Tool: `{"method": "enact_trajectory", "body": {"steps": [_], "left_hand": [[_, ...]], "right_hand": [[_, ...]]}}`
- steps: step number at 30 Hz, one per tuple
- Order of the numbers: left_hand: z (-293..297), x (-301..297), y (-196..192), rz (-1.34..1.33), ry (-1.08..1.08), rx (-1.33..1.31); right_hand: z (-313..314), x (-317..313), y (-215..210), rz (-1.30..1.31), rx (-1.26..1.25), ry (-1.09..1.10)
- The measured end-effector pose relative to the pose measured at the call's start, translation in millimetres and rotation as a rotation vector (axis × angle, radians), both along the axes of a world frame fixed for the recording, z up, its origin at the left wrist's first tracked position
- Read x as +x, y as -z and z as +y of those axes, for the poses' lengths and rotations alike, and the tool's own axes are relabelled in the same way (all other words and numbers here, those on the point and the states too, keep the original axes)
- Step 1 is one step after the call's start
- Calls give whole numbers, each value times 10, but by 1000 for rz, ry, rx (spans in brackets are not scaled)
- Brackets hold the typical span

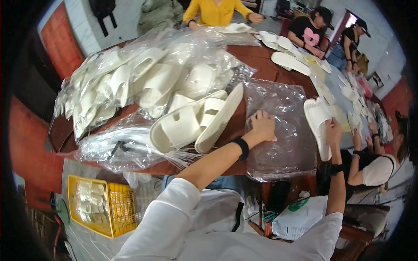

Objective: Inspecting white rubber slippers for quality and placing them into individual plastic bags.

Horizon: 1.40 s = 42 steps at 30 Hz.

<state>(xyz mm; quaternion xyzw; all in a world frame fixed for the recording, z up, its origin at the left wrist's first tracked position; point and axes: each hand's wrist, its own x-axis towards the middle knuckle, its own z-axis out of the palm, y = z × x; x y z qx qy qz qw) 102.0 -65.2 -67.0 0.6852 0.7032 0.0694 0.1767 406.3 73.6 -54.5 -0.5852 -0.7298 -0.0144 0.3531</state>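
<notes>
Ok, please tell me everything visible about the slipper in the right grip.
The slipper is white, with one broad strap and a thick sole; it looks like rubber or foam. It appears tilted, toe pointing forward, right of the clear bag. The right grip holds its right side; whether it touches the table is unclear.

Site: footwear workshop. Grounds: heap of bagged white slippers [154,85] covering left of brown table [246,52]; loose slippers [317,115] along table's right side. Around table: person in yellow top [215,12] beyond it, two people in black tops [300,35] at its far right, person in pale top [378,169] right of it. Stuffed sacks [161,16] behind table. Yellow crate [122,206] on floor [93,245], near left of table.
</notes>
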Motion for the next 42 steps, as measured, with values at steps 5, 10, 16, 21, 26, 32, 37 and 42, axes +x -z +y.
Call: {"method": "enact_trajectory", "body": {"steps": [5,10,16,21,26,32,37,42], "left_hand": [[-271,65,-282,-28,-18,103],[-1335,-101,-924,-494,308,383],[-2500,-827,-860,-686,30,546],[-2845,-1131,-201,-674,-634,815],[-2759,-1169,24,-572,-603,864],[-2416,-1387,86,-669,-632,831],[-2264,-1459,-90,-1008,-656,878],[-2260,-1617,-312,-1306,-661,845]], "right_hand": [[30,-99,355,-83,-209,-159],[-130,-87,120,-442,-176,-118],[-1220,-1291,-741,-286,-54,-585],[-1722,-2077,-757,-337,-193,-818],[-1799,-2621,-670,-446,-140,-942],[-1722,-2964,-460,-528,-113,-971],[-1674,-3038,-304,-426,71,-1064],[-1580,-3003,-276,-267,327,-1170]]}}
